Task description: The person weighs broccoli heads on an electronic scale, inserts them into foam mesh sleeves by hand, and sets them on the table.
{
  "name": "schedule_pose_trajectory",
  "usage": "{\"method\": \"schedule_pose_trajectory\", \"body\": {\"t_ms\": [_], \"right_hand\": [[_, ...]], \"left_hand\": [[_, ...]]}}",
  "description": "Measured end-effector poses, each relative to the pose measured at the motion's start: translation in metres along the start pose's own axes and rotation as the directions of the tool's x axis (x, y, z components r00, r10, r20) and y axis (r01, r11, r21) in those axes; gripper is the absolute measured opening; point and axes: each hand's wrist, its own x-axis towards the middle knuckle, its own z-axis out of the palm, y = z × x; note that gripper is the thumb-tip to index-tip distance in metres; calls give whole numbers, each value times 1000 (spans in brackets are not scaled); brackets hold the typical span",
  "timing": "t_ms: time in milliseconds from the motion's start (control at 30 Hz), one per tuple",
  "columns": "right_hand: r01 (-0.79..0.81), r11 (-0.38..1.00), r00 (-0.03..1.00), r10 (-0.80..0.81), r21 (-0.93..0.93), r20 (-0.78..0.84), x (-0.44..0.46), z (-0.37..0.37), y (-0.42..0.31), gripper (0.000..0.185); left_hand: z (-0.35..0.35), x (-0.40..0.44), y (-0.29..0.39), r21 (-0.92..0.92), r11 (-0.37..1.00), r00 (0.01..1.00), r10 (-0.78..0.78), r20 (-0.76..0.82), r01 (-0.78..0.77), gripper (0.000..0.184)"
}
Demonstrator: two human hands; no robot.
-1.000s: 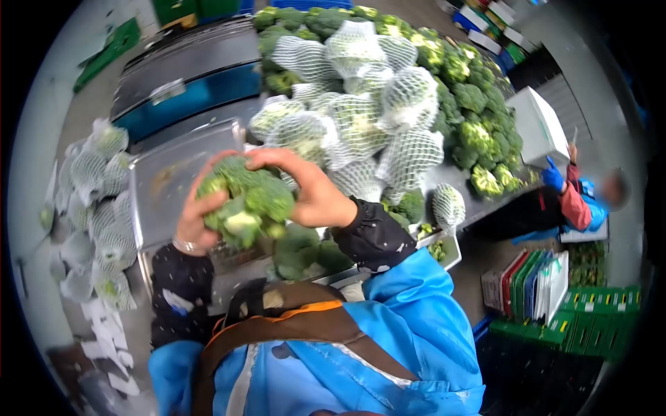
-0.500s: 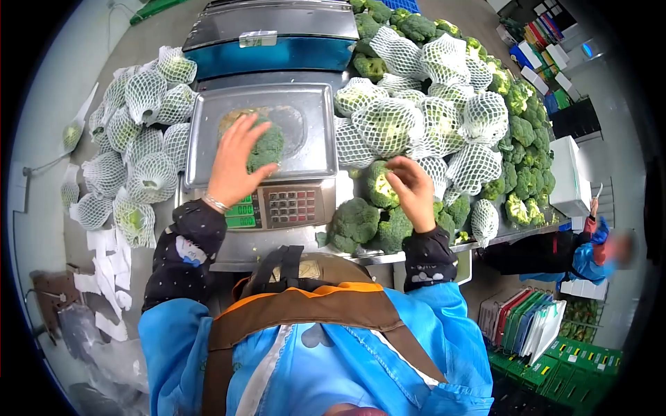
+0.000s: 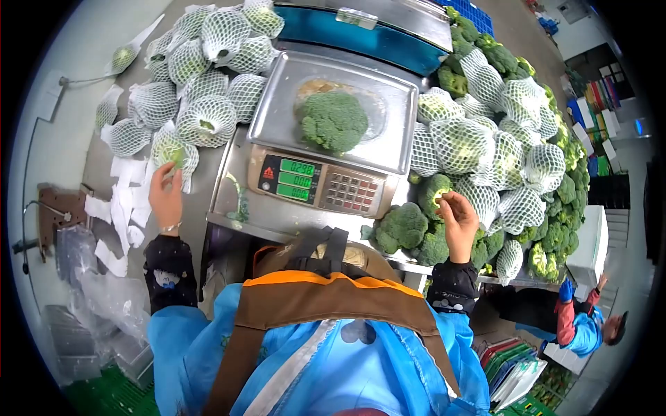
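My left hand (image 3: pixel 166 197) is at the left, just below a netted broccoli (image 3: pixel 173 149). Its fingers are bent, with a gap to the thumb, and I see nothing held. My right hand (image 3: pixel 458 225) is beside a bare broccoli head (image 3: pixel 433 193), index finger and thumb pinched at its edge. Whether something small is between those fingertips is hidden. A loose broccoli head (image 3: pixel 334 122) rests on the steel pan (image 3: pixel 277 111) of the weighing scale (image 3: pixel 326 184), whose green display is lit.
Netted broccoli (image 3: pixel 208 119) is piled left of the scale, and more netted broccoli (image 3: pixel 461 145) lies right, beside bare heads (image 3: pixel 401 227). White strips (image 3: pixel 125 215) lie at the left. A blue-sided metal unit (image 3: pixel 361 35) stands behind. Another person (image 3: pixel 583 329) works at far right.
My left hand has left the broccoli on the pan and moved left to the netted ones. My right hand stays by the same bare head, its fingers drawn closer together. The view has shifted.
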Motion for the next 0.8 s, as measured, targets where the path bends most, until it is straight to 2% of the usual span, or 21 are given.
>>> {"method": "schedule_pose_trajectory", "body": {"t_ms": [33,100,200,333,367,433,467,533,600,633,667,700,733,767,800], "right_hand": [[-8,1000,1000,8,-3,17,2,5,-2,14],[-23,999,998,25,-22,54,5,13,-3,14],[-12,999,994,17,-53,106,11,28,-8,14],[41,996,986,-27,-81,162,18,44,1,15],[51,996,983,-38,-69,179,20,50,0,14],[65,997,977,-56,-33,204,20,62,-1,13],[37,997,971,-21,-63,238,20,65,-6,12],[26,997,959,-4,-73,285,22,76,-12,13],[33,993,956,2,-112,295,24,78,-13,16],[28,991,963,8,-127,269,24,80,-12,23],[48,992,968,-18,-114,249,20,84,-25,36],[151,981,972,-126,-119,197,21,91,-29,52],[212,965,963,-179,-155,203,24,98,-51,64],[425,852,903,-375,-305,210,35,101,-61,74],[522,769,853,-480,-369,204,46,105,-79,81]], "left_hand": [[-16,-6,-8,147,989,998,2,-57,6,24],[-49,-15,-53,308,951,988,82,-134,-37,27],[-97,-27,-105,536,837,986,-23,-168,111,38],[-124,-39,-163,590,802,981,32,-191,88,48],[-123,-38,-163,606,793,986,43,-163,66,50],[-115,-25,-147,591,790,977,-48,-208,164,51],[-109,-15,-142,600,783,975,-36,-220,164,52],[-91,5,-136,602,787,977,-6,-211,135,56],[-91,18,-170,643,765,991,63,-122,31,63],[-85,29,-192,639,768,993,105,-57,-45,67],[-84,32,-209,597,802,999,-27,39,-2,75],[-89,37,-240,672,740,971,-177,164,22,74],[-90,42,-230,726,685,928,-310,209,65,63],[-97,42,-326,604,797,981,-130,142,18,52],[-101,44,-312,651,755,978,-182,98,75,51]]}}
